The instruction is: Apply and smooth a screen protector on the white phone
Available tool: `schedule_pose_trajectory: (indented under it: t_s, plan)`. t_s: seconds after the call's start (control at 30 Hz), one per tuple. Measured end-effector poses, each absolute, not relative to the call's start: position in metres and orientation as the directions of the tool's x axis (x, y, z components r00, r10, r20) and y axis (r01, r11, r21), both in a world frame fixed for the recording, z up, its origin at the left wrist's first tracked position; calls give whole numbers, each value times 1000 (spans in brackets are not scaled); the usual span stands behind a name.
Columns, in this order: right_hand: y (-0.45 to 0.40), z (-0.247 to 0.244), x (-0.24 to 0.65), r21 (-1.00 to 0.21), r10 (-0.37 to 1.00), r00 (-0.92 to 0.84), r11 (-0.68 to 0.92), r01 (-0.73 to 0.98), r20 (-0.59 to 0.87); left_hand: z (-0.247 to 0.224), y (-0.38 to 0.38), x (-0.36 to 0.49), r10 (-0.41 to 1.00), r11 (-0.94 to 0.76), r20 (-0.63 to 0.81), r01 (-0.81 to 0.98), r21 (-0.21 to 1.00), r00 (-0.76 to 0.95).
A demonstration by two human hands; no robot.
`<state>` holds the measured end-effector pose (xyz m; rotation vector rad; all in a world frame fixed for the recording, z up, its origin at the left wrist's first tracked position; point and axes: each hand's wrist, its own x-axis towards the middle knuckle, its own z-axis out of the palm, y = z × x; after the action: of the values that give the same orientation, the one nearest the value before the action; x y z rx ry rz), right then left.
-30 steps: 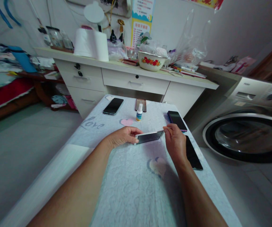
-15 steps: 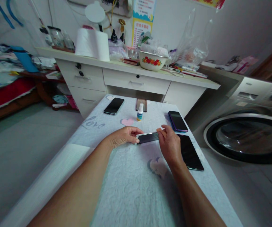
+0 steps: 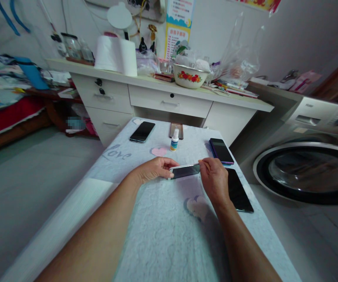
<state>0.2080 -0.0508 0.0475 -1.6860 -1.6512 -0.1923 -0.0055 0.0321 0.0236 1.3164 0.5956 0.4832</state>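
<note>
A white-edged smartphone (image 3: pixel 185 171) is held just above the table, its dark screen facing up toward me. My left hand (image 3: pixel 157 169) pinches its left end between thumb and fingers. At the opposite end, my right hand (image 3: pixel 215 177) is closed, with thumb and fingertips pressed at the phone's edge; whether something small is also in them is hidden. A small white spray bottle (image 3: pixel 174 141) with a blue and yellow label stands upright beyond the phone. Near my right wrist lies a black tablet (image 3: pixel 239 192), partly covered by the hand.
On the cloth-covered table (image 3: pixel 157 227) lie a dark phone (image 3: pixel 142 131) at far left, a purple-edged phone (image 3: pixel 222 150) at right and a brownish phone case (image 3: pixel 180 129) behind the bottle. A white desk (image 3: pixel 169 100) stands beyond; a washing machine (image 3: pixel 310 156) is at right.
My right hand has shifted slightly right along the phone to its end, and its fingers have curled lower. The left hand and the phone are almost where they were.
</note>
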Motion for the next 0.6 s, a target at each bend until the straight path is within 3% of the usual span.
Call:
schedule_pose_trajectory:
  t_s: [0.6]
  plan:
    - [-49,44,207,-475,796,217,99,874,565,26,31,-5,641,212,-147,11,977,753]
